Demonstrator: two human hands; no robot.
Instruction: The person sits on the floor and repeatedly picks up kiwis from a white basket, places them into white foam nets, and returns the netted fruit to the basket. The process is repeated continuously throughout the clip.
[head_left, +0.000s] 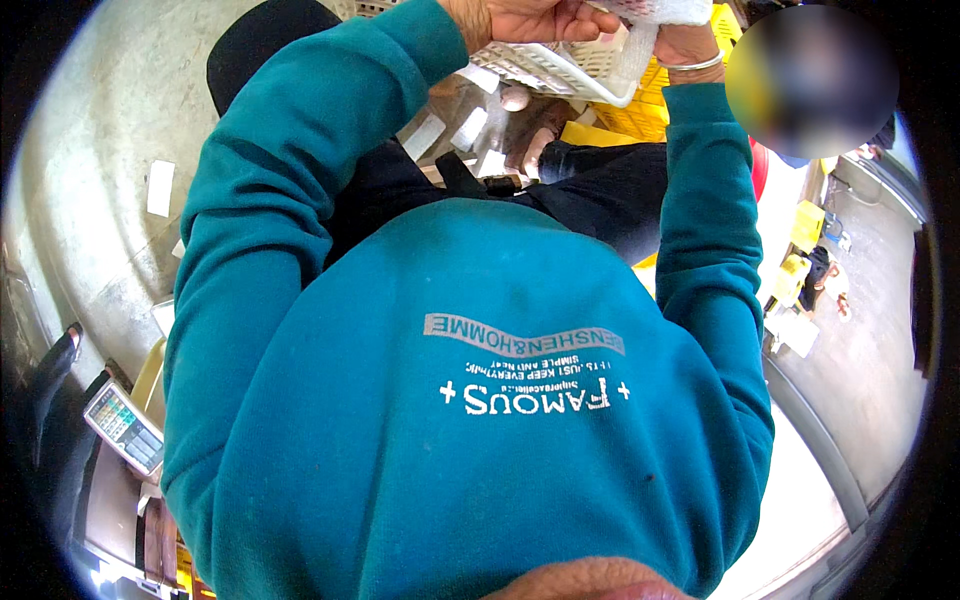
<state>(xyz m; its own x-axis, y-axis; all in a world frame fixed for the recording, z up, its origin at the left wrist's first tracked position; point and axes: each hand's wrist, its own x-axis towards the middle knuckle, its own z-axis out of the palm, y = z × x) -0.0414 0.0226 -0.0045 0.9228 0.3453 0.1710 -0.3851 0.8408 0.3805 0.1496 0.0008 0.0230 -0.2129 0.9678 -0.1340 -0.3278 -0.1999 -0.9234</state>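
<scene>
My left hand [548, 22] is at the top edge, palm partly turned up and fingers curled in. The frame cuts it off, so whatever those fingers grip is out of sight. Beside it, my right hand [688, 48] wears a pale bangle [692, 66] at the wrist and is closed on a white mesh-like material [672, 10]. A strip of that material hangs between my hands, over the corner of a white plastic basket [545, 66]. The basket's slatted side shows below both hands; its contents are mostly hidden.
A yellow crate [640, 118] stands against the basket. White paper pieces [424, 136] lie on the floor near my legs, another [160, 188] farther left. A device with a keypad [125, 430] stands at the left. Another person [815, 80], blurred, is at the upper right.
</scene>
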